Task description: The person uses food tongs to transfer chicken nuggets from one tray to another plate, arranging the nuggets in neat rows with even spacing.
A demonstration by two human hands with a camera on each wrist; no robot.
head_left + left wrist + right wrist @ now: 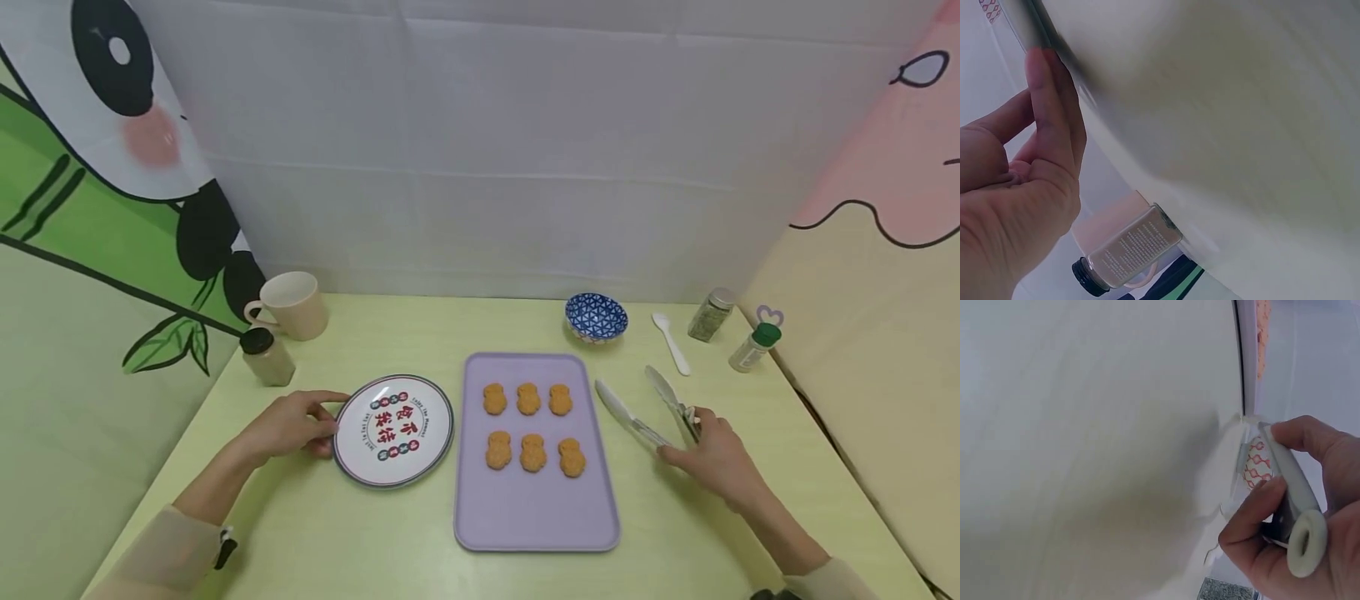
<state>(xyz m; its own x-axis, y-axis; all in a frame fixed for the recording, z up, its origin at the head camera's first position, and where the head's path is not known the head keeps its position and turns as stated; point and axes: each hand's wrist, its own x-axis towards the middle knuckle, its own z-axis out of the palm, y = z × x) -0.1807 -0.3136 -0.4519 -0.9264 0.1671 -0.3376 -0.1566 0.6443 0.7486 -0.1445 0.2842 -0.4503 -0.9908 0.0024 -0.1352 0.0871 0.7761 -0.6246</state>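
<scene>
At the left rim of a white plate (393,467) with red lettering is my left hand (292,425), its fingertips and thumb pinching the edge. The left wrist view also has this hand (1035,150) with fingers at the plate's edge. In my right hand (716,458) I grip a pair of tongs (618,404), arms spread apart, tips pointing away over the table. The right wrist view shows the tongs' pale ringed end (1307,540) between thumb and fingers. Between the hands lies a lilac tray (536,517) bearing several brown bear-shaped cookies (532,452) in two rows.
Back left stand a cream mug (296,308) and a black-capped bottle (270,362). A blue patterned bowl (596,317) sits behind the tray. Right of it are a white spoon (671,343), a grey-lidded jar (710,317) and a green-capped jar (755,348). Cloth screens enclose the table.
</scene>
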